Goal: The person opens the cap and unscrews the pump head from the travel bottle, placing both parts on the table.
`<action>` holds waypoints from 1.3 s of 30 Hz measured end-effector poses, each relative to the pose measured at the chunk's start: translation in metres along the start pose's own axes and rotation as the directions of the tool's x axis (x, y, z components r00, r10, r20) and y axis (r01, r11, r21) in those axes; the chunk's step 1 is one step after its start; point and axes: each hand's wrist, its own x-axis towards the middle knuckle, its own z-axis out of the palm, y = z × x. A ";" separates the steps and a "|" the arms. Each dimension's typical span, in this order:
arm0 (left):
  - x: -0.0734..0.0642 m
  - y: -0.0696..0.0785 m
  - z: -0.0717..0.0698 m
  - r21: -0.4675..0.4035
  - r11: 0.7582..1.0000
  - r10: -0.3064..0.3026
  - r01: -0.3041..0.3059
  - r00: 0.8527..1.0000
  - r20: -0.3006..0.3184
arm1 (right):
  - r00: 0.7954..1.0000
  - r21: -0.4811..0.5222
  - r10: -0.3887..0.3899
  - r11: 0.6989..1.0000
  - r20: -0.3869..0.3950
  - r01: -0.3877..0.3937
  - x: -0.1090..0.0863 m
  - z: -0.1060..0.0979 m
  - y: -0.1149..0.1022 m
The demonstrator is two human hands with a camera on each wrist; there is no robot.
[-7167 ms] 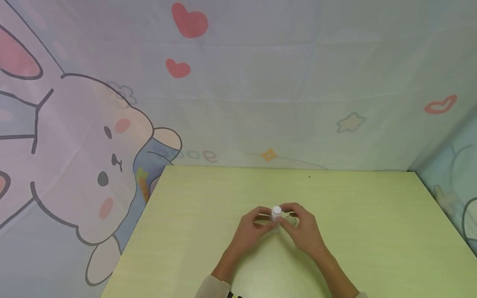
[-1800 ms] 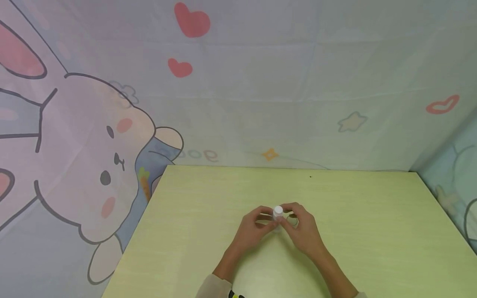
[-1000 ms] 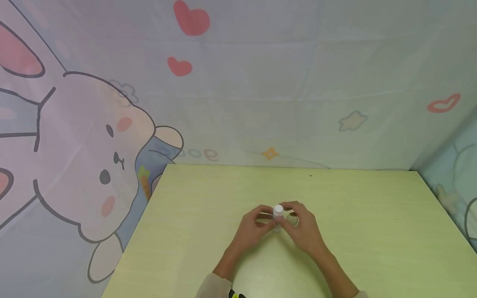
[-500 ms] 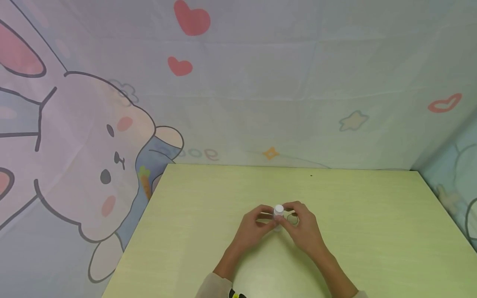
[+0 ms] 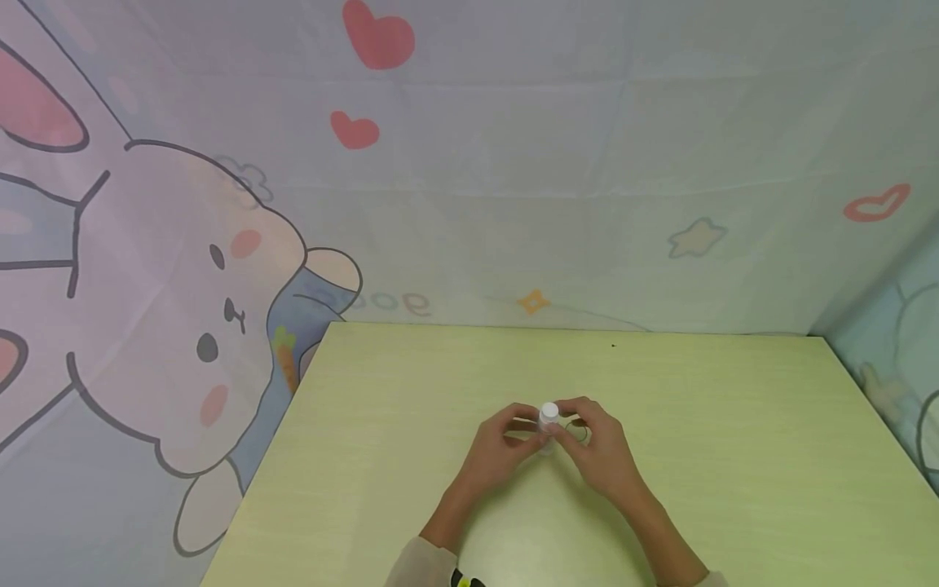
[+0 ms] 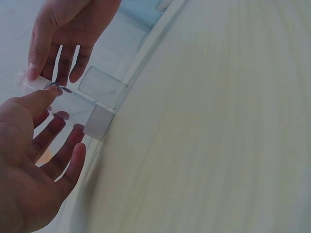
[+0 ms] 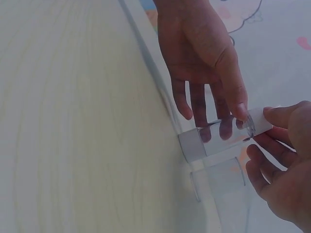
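Observation:
A small clear bottle (image 7: pixel 221 139) with a white top (image 5: pixel 549 410) and a pale band at its base (image 6: pixel 99 122) stands upright on the table. My left hand (image 5: pixel 493 452) holds its clear body between thumb and fingers. With thumb and fingertips, my right hand (image 5: pixel 603 456) pinches the white top; in the right wrist view that hand (image 7: pixel 286 165) covers part of it. Just to the bottle's right, a clear cylinder (image 6: pixel 103 87), perhaps a cap or cup, stands on the table, partly hidden by my right hand in the head view.
The pale yellow-green table (image 5: pixel 411 391) reaches back to a cloth backdrop (image 5: pixel 499 163) printed with a rabbit and hearts. A tiny dark speck (image 5: pixel 614 346) lies near the table's far edge.
Both hands keep the same hold on the bottle, which stays in place. My right fingers and thumb shift only very slightly around the top.

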 end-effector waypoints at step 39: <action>-0.001 0.004 0.000 -0.003 1.000 -0.030 0.030 1.000 -0.001 | 1.000 0.003 -0.015 1.000 -0.018 0.015 -0.001 0.003 -0.001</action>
